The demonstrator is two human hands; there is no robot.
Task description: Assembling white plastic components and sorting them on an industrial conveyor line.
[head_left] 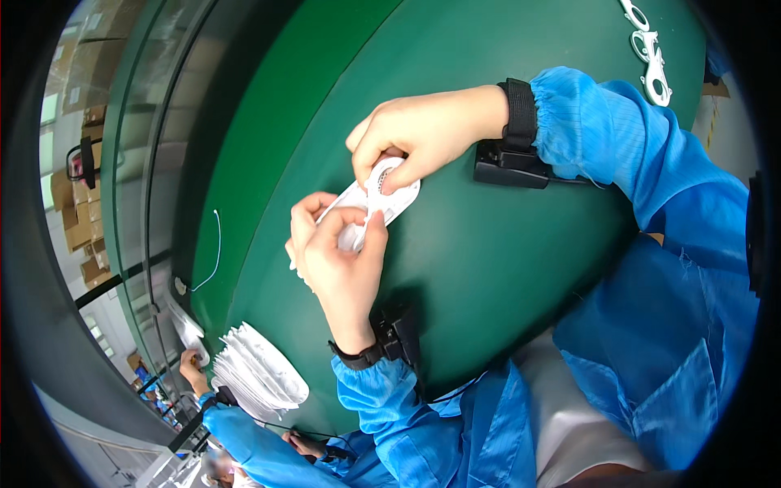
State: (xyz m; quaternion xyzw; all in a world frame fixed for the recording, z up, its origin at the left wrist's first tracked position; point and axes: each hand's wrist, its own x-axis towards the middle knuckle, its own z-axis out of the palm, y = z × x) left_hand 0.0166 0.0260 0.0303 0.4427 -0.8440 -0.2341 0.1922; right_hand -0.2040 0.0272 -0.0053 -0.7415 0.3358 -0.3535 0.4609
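Observation:
Both my hands are on a long white plastic housing with rounded ends, held just above the green table. My left hand grips its near end, thumb and fingers closed around the edges. At the far end, my right hand has its thumb and fingertips pressed onto a round part with a dotted grille. The fingers partly cover the inside of the housing, so its smaller details are hidden. Each wrist wears a black strap with a black box.
Several white ring-shaped plastic frames lie at the table's far right. At the lower left stands a row of nested white shells. A thin white cord lies near the left edge. Beyond the shells, a co-worker's hand touches a white part.

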